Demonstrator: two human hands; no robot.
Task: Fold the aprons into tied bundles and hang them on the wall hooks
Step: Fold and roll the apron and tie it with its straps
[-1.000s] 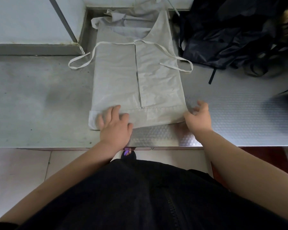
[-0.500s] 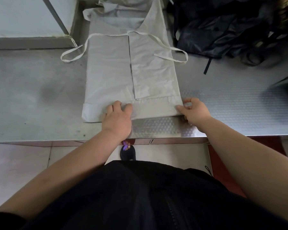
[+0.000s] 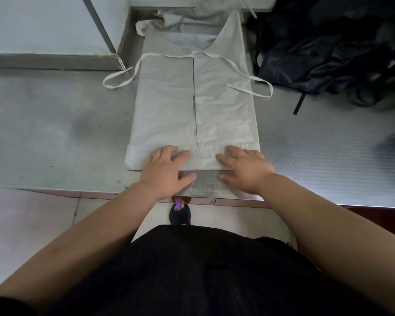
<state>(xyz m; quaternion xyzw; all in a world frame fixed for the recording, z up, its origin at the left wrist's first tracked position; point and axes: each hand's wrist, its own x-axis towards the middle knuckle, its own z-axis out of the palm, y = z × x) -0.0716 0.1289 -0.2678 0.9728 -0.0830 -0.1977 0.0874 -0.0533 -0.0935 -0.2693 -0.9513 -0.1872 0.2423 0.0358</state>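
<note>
Since half a second ago our right grip has left the near right corner of the apron, where it pinched the hem, and come inward onto the turned-up band. Our left grip has flattened from its curled hold. Both now lie open, fingers straight and spread, pressing that band, with the thumbs on the bare metal just before the cloth. The two are closer together than before.

From the head view we see the pale grey apron lying at the middle of the surface, its band close to the near edge and its bib reaching the far edge by the wall. Both sides are folded in and overlap along a line down the middle. One tie loops out toward the left and the other tie loops out toward the right. Dark fabric is heaped at the far right corner, apart from the apron's body. Below the near edge a black shoe stands on the floor.
</note>
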